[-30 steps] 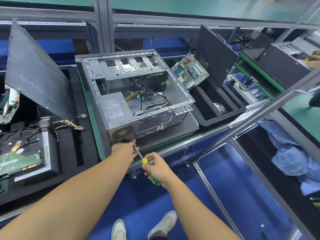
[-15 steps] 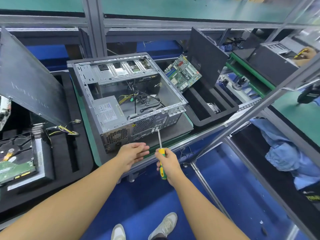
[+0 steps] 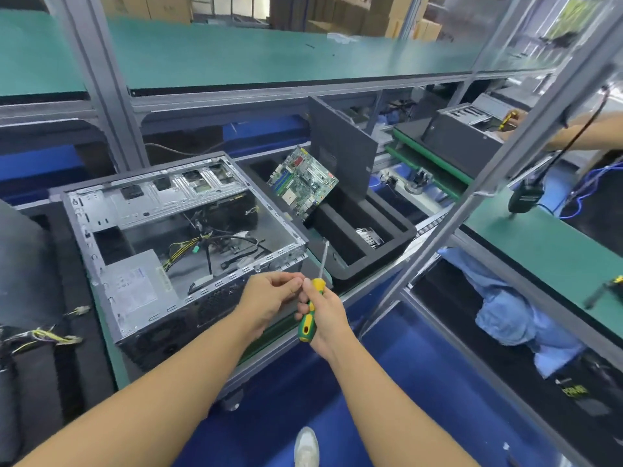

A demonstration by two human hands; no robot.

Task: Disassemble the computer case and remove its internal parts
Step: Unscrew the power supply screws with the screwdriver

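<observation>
Workbench, head view. A computer case (image 3: pixel 175 251) lies on its side on a green mat (image 3: pixel 104 335) at the near edge of the bench, its open side facing up. Inside, a grey power supply (image 3: pixel 135 291) sits in the near-left corner, and loose cables (image 3: pixel 209 244), some yellow and black, trail across the floor of the case.

The right hand (image 3: pixel 327 318) grips the yellow-and-green handle of a screwdriver (image 3: pixel 312 308). Its shaft points up and away from the person, and the tip stands just beside the near-right corner of the case. The left hand (image 3: pixel 269 298) is held in front of the case's near wall with its fingers curled and the fingertips drawn together against the top of the handle. Whether they pinch anything cannot be told.

To the right of the case, a black foam tray (image 3: pixel 381 244) holds a green motherboard (image 3: pixel 301 182) leaning in its far slot and a finned heatsink (image 3: pixel 369 237) in a nearer slot. A dark side panel (image 3: pixel 340 156) stands upright behind the motherboard. At far right, another person's hand (image 3: pixel 515 117) reaches to a second case (image 3: pixel 462 136). Blue cloth (image 3: pixel 512 315) lies on a lower shelf to the right.
</observation>
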